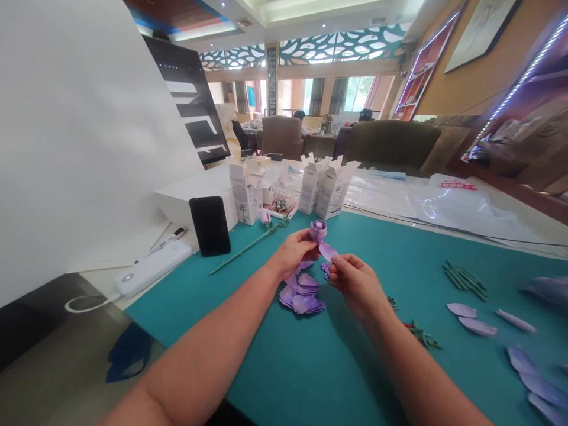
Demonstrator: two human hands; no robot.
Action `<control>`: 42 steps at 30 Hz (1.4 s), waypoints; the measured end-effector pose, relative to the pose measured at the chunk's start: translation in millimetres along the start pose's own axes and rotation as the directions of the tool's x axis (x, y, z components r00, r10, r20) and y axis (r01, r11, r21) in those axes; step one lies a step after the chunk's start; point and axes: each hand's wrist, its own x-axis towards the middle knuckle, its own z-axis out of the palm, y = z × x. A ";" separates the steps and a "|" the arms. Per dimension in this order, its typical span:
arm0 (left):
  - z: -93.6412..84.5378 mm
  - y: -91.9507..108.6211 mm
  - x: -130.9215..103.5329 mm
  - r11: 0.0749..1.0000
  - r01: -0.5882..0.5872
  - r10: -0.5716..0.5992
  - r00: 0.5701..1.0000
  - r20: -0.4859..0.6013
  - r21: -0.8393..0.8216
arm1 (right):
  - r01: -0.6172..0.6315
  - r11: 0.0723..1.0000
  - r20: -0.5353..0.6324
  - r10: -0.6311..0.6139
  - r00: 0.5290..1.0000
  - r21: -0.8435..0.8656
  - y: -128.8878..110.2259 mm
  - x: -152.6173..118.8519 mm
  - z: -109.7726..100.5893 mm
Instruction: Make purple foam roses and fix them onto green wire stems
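Note:
Between the fingers of my left hand (296, 251) is a purple flower head (318, 230), held upright with its cupped top facing up. My right hand (355, 277) pinches a single light purple petal (328, 252) by its outer end. The petal's inner end reaches to the underside of the flower head; whether it is attached there I cannot tell. Under my hands lies a pile of loose purple petals (306, 303) on the green mat. Small purple ring pieces (325, 268) lie beside the pile, partly hidden by my right hand.
A green stem with a bud (248, 247) lies left, near a standing black phone (210, 226). White boxes (333, 192) stand at the mat's back edge. Green stem pieces (464, 280) and more petals (477, 326) lie right. A white power strip (153, 268) sits at the left edge.

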 end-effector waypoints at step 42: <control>-6.6 13.8 -2.7 0.991 0.074 -0.076 0.997 -0.014 -0.110 | 0.295 0.378 0.153 -0.361 0.920 -0.878 6.3 3.3 -11.5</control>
